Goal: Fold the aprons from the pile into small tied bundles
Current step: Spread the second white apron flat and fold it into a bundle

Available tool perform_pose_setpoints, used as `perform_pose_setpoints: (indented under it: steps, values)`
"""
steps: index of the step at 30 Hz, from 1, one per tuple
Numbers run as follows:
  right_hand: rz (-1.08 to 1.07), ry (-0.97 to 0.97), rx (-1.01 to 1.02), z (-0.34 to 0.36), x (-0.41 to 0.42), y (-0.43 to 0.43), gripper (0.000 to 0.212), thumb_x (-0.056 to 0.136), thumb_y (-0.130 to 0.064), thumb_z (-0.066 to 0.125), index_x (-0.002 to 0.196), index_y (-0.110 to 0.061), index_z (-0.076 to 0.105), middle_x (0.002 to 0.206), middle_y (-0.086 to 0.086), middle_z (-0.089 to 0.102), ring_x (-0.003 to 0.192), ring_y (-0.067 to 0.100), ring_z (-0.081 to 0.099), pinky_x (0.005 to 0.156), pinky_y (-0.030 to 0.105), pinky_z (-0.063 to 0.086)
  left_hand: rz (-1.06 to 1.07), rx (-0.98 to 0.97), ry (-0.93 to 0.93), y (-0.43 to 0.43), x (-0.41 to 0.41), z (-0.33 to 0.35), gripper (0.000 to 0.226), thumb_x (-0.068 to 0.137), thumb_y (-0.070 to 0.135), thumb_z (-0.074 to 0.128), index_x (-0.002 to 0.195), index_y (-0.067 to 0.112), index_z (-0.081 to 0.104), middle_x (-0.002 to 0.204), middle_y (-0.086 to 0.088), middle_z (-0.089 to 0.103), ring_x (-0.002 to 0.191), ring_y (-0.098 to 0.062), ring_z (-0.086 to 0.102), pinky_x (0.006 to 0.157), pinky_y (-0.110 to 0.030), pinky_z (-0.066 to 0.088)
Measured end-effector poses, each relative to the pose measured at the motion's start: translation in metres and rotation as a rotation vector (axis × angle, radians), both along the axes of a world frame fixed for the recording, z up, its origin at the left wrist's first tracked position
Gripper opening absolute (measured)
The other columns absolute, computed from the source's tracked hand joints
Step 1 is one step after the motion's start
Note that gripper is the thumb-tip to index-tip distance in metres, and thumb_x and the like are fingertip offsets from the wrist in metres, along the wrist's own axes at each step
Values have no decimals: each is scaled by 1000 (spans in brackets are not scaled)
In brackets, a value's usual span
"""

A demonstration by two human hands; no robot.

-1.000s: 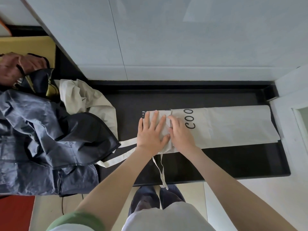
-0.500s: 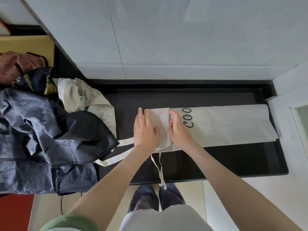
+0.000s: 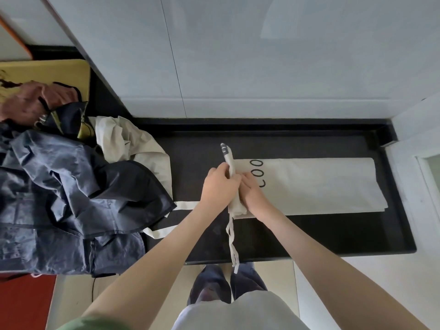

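Cream apron (image 3: 309,184) lay as long folded strip on black counter (image 3: 333,234), head view. Left hand (image 3: 219,184) and right hand (image 3: 252,194) gripped its rolled left end, fingers curled round it. Ties (image 3: 232,244) hung loose, not yet knotted. Pile (image 3: 71,186) at left was unfolded; no finished bundle seen.

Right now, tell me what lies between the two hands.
The folded end of the cream apron, raised, held by left hand and right hand; seen in head view.

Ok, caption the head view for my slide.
Left hand and right hand roll up the cream apron on the black counter.
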State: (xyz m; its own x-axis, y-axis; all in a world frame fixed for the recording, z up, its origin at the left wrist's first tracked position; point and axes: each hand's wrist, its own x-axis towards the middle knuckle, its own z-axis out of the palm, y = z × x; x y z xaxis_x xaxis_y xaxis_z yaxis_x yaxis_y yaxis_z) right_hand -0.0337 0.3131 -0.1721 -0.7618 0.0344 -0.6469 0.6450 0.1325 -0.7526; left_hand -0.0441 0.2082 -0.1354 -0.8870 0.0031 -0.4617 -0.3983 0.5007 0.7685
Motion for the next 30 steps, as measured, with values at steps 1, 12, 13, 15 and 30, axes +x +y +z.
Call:
perform_pose_setpoints:
  steps: [1, 12, 13, 15, 30]
  values:
    - [-109, -92, -151, 4, 0, -6, 24, 102, -36, 39, 99, -19, 55, 92, 7, 60, 81, 17, 59, 78, 30, 50, -17, 32, 17, 1, 0, -1, 13, 92, 31, 52, 87, 19, 53, 107, -1, 49, 86, -14, 56, 67, -19, 43]
    - [-170, -155, -464, 10, 8, 27, 38, 96, -52, 44, 110, -26, 67, 103, 4, 72, 99, 23, 68, 89, 50, 53, -191, 180, -31, 19, 16, -24, 51, 104, 39, 23, 149, 16, 13, 151, 4, 21, 142, -17, 15, 118, -40, 13]
    - [-156, -152, -429, 9, 9, 28, 33, 96, -48, 47, 111, -25, 67, 106, 5, 71, 101, 23, 68, 91, 50, 53, -183, 177, 5, 21, 15, -27, 49, 103, 40, 23, 146, 18, 18, 152, 1, 23, 142, -19, 18, 118, -43, 14]
    - [-141, -124, -292, 6, 10, 30, 26, 95, -39, 54, 110, -21, 66, 105, 6, 71, 101, 24, 68, 94, 49, 52, -42, 224, 66, 21, 14, -32, 44, 100, 43, 28, 136, 18, 32, 144, -7, 33, 133, -21, 33, 113, -45, 26]
    - [-246, -183, -397, -5, 15, 31, 23, 99, -24, 51, 119, -16, 58, 103, 6, 72, 94, 24, 69, 79, 41, 57, 136, 326, -291, -10, -1, -29, 17, 98, 22, 49, 105, 11, 60, 109, -12, 66, 103, -28, 64, 94, -43, 52]
